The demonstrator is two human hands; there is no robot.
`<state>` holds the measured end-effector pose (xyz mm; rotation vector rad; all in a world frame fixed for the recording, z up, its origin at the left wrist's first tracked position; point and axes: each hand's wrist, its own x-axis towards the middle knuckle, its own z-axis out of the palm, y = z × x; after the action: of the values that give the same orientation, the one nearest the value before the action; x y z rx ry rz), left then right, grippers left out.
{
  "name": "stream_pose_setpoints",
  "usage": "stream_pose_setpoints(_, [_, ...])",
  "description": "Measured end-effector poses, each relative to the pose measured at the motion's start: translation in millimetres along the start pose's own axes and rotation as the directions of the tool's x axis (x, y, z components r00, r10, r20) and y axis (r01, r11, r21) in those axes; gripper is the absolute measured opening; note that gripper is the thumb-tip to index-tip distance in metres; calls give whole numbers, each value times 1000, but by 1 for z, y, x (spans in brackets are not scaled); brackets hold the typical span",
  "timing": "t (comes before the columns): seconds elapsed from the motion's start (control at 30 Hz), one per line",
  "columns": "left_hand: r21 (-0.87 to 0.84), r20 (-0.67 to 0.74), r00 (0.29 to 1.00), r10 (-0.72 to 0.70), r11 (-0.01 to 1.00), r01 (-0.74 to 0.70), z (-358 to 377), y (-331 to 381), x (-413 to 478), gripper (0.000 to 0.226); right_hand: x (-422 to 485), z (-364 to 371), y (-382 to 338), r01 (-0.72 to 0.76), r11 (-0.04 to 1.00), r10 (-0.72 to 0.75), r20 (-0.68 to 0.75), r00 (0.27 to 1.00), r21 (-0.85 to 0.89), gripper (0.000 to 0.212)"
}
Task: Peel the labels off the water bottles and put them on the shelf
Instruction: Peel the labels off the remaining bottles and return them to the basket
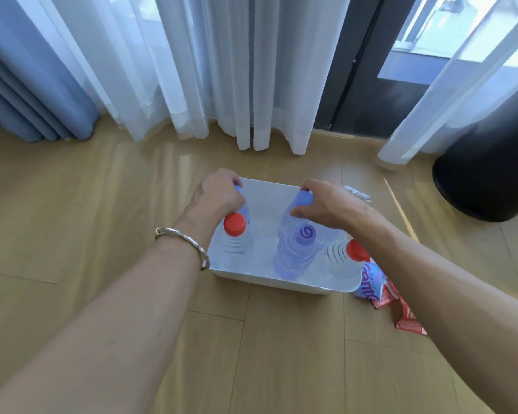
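Observation:
A white plastic bin (284, 284) sits on the wooden floor and holds several clear water bottles without labels. My left hand (219, 194) grips the top of a blue-capped bottle at the bin's back left; the bottle is mostly hidden by the hand. My right hand (326, 204) pinches the blue cap of a bottle (304, 198) at the back right. In front stand a red-capped bottle (235, 234), a purple-capped bottle (299, 249) and a second red-capped bottle (346, 258) that leans right.
Peeled labels (383, 291), blue and red, lie on the floor right of the bin. A clear scrap (356, 193) lies behind it. A black round bin (488, 171) stands at right. White curtains (210, 70) and a glass door are behind.

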<state>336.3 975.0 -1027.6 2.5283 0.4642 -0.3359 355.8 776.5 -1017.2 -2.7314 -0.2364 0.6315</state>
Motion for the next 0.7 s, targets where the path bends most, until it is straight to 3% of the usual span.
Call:
stream_pose_setpoints(0.1, [-39,-50,998,-40,999,38,2,-7,2,29,-2,-6,0,22,1000,-22,30,999,11,46])
stream_pose_setpoints(0.2, [-79,-170,985,28,996,-42,-15,4,0,30,-6,-17,-6,126,992,-123,-104,987,30,48])
stream_pose_setpoints(0.3, [-87,-319,933,164,976,-201,-47,35,-12,28,-12,-28,-17,247,939,-204,-194,960,239,57])
stream_pose_setpoints(0.43, [-138,-476,827,299,903,-406,-82,67,-36,30,-16,-28,-33,334,810,-286,-172,943,482,84])
stream_pose_setpoints(0.57, [-256,-554,752,357,786,-562,-90,86,-54,29,-23,-37,-31,376,731,-291,-238,927,570,70])
stream_pose_setpoints(0.7, [-491,-494,822,284,688,-534,-81,86,-52,19,-34,-29,-29,372,726,-246,-287,926,578,46])
